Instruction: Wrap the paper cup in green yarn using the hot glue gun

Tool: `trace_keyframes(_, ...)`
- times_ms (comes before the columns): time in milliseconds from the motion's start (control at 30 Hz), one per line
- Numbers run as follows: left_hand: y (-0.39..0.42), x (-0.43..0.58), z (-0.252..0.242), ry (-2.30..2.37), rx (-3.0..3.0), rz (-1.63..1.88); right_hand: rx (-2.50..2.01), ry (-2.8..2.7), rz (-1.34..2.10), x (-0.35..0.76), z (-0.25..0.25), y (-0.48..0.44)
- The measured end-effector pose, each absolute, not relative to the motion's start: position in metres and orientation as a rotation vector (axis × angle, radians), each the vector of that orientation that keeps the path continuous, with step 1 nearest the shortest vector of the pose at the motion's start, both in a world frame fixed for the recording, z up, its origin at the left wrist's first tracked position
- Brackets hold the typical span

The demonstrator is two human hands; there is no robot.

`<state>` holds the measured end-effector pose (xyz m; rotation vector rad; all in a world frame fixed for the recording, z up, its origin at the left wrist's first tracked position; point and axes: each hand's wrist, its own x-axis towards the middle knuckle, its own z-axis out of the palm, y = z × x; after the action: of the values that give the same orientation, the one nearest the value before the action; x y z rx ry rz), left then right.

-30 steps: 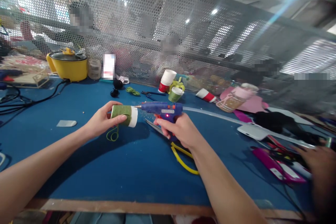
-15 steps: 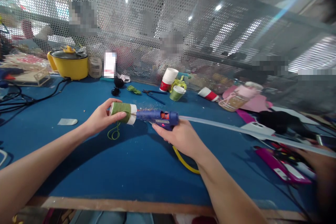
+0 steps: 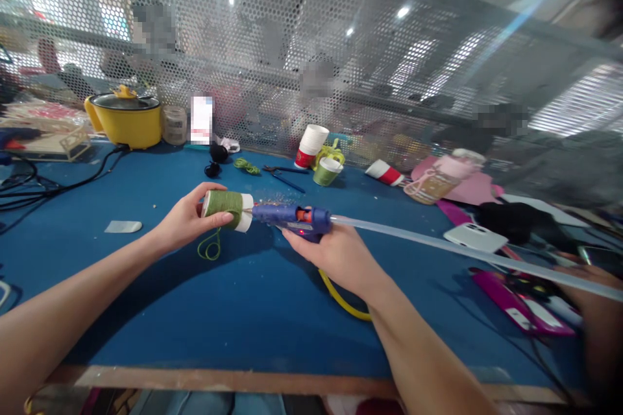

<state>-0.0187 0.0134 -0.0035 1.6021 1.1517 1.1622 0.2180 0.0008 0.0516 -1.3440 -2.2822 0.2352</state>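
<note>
My left hand (image 3: 187, 215) is closed around a paper cup (image 3: 246, 214) lying on its side in the air, most of it wound with green yarn (image 3: 222, 201). A loose loop of that yarn dangles below my fingers. In my right hand (image 3: 343, 253) is a blue hot glue gun (image 3: 277, 213), gripped by its handle. Its nozzle points left and meets the white, unwrapped band of the cup; whether it touches the surface I cannot tell. A long clear glue stick (image 3: 413, 233) sticks out of the gun's back, and a small red light glows on its side.
Behind the hands lie pliers (image 3: 287, 175), a green yarn bundle (image 3: 246, 166), a green-wrapped cup (image 3: 328, 172) and stacked paper cups (image 3: 311, 146). A yellow pot (image 3: 129, 123) stands back left. At right are a white phone (image 3: 474, 238), a magenta box (image 3: 516, 301) and another person's hand (image 3: 588, 285).
My hands, the wrapped cup and the glue gun hold nearly the same position. The view has shifted slightly. At right, the white phone shows more sharply, and the other person's hand has moved a little.
</note>
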Motion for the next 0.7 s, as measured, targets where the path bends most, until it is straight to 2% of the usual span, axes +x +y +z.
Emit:
trace_keyframes(167,0.0135,-0.0185,-0.0028,1.187,1.587,1.164,-1.271,-2.320,0.197,0.2178,0.0521,-0.0027)
trace_keyframes(700,0.0115,-0.0180,-0.0050,1.050,1.676,1.119,-1.437,-2.260,0.142,0.2177,0.0524,0.0018)
